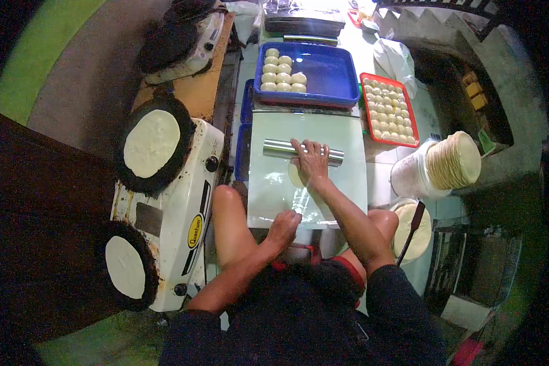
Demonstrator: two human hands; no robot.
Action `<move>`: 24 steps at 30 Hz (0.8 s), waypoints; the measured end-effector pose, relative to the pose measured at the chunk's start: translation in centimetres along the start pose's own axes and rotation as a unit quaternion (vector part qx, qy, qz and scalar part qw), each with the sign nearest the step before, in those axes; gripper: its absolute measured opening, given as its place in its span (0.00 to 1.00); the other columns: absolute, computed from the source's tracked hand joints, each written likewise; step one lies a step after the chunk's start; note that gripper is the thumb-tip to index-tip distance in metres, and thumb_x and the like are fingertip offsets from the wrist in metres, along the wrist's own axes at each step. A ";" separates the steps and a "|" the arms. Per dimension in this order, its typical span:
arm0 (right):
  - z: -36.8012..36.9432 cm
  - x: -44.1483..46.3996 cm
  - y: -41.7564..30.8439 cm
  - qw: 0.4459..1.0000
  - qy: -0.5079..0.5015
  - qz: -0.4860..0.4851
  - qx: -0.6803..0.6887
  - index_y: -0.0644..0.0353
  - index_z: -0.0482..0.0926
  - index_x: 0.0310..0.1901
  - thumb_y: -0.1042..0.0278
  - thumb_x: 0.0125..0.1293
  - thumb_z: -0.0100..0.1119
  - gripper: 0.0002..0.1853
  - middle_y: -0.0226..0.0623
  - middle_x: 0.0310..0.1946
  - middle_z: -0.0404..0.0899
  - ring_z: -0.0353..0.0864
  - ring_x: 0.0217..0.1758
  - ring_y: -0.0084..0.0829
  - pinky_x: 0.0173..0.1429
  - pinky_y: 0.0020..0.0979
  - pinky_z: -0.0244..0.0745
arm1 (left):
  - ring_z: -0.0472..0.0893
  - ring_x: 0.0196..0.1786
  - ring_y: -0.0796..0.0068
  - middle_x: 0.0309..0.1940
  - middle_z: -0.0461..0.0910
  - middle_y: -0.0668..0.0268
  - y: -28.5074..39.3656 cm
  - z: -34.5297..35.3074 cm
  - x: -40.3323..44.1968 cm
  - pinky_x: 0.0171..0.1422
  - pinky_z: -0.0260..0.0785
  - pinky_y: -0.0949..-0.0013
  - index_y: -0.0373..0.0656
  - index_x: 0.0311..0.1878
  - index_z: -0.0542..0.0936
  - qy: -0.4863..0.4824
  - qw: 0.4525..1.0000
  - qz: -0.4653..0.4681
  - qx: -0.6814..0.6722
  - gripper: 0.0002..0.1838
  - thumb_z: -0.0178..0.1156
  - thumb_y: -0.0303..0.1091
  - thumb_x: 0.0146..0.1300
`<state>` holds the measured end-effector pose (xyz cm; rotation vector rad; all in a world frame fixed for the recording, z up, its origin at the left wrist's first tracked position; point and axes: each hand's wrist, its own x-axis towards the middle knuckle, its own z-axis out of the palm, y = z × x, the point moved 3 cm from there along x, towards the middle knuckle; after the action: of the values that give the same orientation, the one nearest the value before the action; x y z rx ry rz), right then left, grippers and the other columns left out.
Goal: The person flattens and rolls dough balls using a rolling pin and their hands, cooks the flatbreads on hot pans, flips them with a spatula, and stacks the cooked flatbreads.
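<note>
A shiny metal rolling pin [277, 147] lies crosswise on the pale, glossy work board [341, 201]. My right hand [313, 161] is over the pin's middle, its fingers curled across the top. Just below the pin, a small flat piece of dough [294, 174] shows on the board, partly covered by that hand. At the board's near edge, my left hand [283, 226] is closed, fingers bent; whatever it may hold is hidden.
Dough balls fill part of a blue tray [326, 70] behind the board and a red tray [396, 110] to its right. At left, flatbreads lie on two dark griddles [186, 131] over a white stove [178, 244]. Stacked flatbreads [454, 160] top a white bucket [409, 174].
</note>
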<state>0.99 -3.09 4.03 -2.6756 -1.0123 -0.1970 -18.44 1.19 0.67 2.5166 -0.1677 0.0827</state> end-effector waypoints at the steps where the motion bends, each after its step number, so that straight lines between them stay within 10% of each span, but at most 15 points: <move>1: 0.2 0.1 0.2 1.000 0.002 0.000 -0.005 0.37 0.65 0.71 0.62 0.67 0.61 0.31 0.38 0.58 0.73 0.70 0.64 0.43 0.71 0.61 0.57 | 0.77 0.44 0.46 0.33 0.76 0.52 0.0 0.1 -0.3 0.49 0.71 0.48 0.39 0.34 0.77 -0.007 1.000 -0.004 -0.006 0.09 0.55 0.17 0.50; 16: 0.5 -6.2 -1.7 1.000 -0.018 -0.012 0.011 0.28 0.68 0.71 0.54 0.55 0.74 0.41 0.30 0.61 0.69 0.66 0.68 0.41 0.73 0.64 0.51 | 0.77 0.47 0.48 0.36 0.77 0.53 -1.0 1.4 -0.3 0.52 0.70 0.49 0.39 0.37 0.78 -0.004 1.000 0.000 -0.018 0.09 0.54 0.20 0.51; 24: 2.0 0.2 0.1 0.996 0.071 0.035 0.041 0.36 0.68 0.70 0.52 0.66 0.61 0.30 0.49 0.74 0.57 0.49 0.82 0.53 0.78 0.67 0.39 | 0.78 0.43 0.47 0.34 0.78 0.53 -1.4 1.4 -0.3 0.48 0.72 0.49 0.40 0.34 0.78 0.012 1.000 0.009 0.006 0.09 0.59 0.22 0.46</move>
<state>1.22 -2.42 2.19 -2.5775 -0.8638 -0.3205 -18.54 1.52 -1.30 2.5246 -0.1794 0.1221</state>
